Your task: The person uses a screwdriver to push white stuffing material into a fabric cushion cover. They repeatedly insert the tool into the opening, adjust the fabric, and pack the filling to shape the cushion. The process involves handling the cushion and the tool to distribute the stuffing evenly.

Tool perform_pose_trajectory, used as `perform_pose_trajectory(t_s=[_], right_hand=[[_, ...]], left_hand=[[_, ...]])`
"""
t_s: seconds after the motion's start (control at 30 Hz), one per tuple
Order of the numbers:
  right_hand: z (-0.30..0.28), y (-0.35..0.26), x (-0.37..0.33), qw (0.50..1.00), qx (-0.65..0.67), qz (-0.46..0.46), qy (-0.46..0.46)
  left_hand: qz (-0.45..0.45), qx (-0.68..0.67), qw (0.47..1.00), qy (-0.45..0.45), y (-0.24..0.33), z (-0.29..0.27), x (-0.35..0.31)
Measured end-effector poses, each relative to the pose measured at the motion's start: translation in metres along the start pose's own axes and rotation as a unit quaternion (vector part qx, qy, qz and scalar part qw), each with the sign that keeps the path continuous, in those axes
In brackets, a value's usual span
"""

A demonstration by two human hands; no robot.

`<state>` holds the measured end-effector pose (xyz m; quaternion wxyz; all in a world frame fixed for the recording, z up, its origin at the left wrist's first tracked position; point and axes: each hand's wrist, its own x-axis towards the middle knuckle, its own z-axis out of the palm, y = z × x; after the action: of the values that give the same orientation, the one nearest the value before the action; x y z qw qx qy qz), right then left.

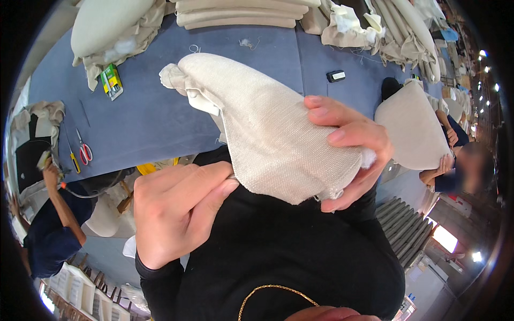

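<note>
A beige woven fabric cover (267,123), partly filled out and sewn along its edges, is held up in front of my chest. My left hand (182,203) pinches its lower left edge between thumb and fingers. Wrapped round its right end is my right hand (353,144), fingers over the top and thumb underneath. A tuft of white stuffing (368,158) shows by the right palm. Loose, ruffled cloth hangs at the cover's far left tip. What lies inside the cover is mostly hidden.
Red-handled scissors (84,152) and a yellow-handled screwdriver (74,159) lie left on the blue-grey table (144,117). A green-yellow box (111,82) and a small black item (335,76) rest farther back. Stacked beige cushions (241,13) line the far edge. Co-workers handle upholstered pieces at both sides.
</note>
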<state>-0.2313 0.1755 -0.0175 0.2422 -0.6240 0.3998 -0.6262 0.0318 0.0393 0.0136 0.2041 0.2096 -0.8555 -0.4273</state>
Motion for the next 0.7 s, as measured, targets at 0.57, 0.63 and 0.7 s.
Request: perform_pose_trajectory(t_s=[0.57, 0.63, 0.7], right_hand=[[0.012, -0.005, -0.011, 0.999, 0.047, 0.001, 0.012], [0.006, 0.0, -0.01, 0.998, 0.044, -0.035, 0.003], [0.003, 0.004, -0.01, 0.997, 0.031, -0.063, -0.01]], left_hand=[[-0.012, -0.015, 1.0, -0.003, -0.002, -0.006, -0.013], [-0.027, 0.003, 1.0, -0.006, 0.002, -0.009, -0.015], [-0.041, 0.006, 0.999, -0.007, 0.005, -0.009, -0.016]])
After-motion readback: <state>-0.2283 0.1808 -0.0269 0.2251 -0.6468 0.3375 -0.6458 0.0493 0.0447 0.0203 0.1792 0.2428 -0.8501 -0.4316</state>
